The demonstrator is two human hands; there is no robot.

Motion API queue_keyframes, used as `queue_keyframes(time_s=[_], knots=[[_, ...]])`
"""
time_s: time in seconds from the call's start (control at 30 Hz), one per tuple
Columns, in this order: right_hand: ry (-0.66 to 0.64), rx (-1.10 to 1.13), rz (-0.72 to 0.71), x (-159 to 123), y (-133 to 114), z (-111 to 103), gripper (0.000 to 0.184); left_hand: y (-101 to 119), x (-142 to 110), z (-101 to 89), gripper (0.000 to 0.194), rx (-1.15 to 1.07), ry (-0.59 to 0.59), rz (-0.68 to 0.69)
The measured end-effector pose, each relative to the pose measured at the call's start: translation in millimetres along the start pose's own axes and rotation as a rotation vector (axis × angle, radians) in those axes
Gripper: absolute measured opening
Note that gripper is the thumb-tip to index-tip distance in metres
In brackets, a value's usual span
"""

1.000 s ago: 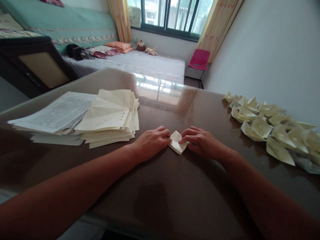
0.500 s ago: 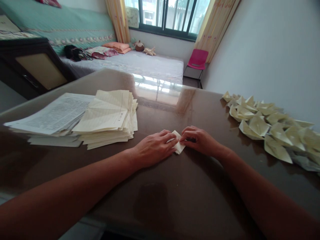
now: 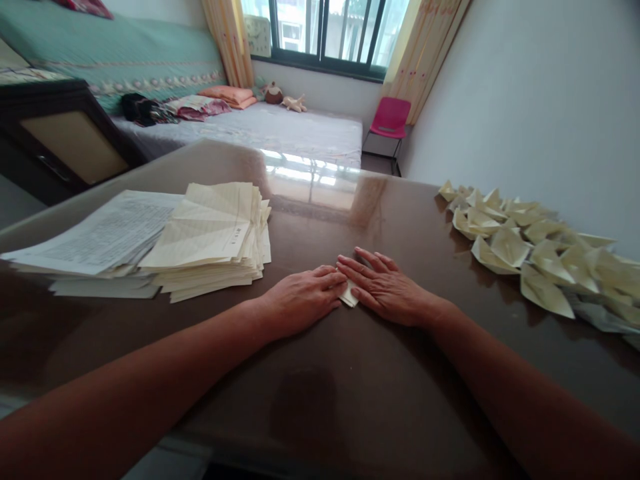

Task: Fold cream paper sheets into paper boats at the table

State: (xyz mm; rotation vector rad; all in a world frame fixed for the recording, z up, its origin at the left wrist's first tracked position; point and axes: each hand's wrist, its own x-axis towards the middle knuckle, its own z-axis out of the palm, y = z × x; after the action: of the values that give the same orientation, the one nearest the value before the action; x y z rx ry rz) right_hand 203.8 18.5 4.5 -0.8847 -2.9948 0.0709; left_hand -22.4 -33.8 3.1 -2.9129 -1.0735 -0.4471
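Left fingers (image 3: 331,279) together on folded paper (image 3: 350,294), grip unclear; right fingers (image 3: 358,269) spread flat over it.

Both hands (image 3: 305,298) (image 3: 387,291) hide much of the folded paper (image 3: 349,296) (near corner excepted)

At twelve o'clock a dark-framed window (image 3: 323,33) sits beyond a bed (image 3: 315,130), with orange cushions (image 3: 230,95) on it at eleven. A pink chair (image 3: 391,118) stands at one o'clock near a yellow curtain (image 3: 417,60); a dark cabinet (image 3: 65,143) with a pale panel stands at ten.
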Motion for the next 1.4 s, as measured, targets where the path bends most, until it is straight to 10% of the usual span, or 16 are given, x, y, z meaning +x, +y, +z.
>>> queue_keyframes(time_s=[0.6, 1.4], knots=[[-0.016, -0.121, -0.027, -11.1, -19.4, -49.4, 0.024, -16.4, -4.1, -16.6, 0.027, -0.019, -0.04, 0.045], [0.071, 0.33, -0.083, -3.0, 11.5, -30.7, 0.017, -15.3, 0.8, -9.8, 0.026, -0.058, 0.022, -0.135]])
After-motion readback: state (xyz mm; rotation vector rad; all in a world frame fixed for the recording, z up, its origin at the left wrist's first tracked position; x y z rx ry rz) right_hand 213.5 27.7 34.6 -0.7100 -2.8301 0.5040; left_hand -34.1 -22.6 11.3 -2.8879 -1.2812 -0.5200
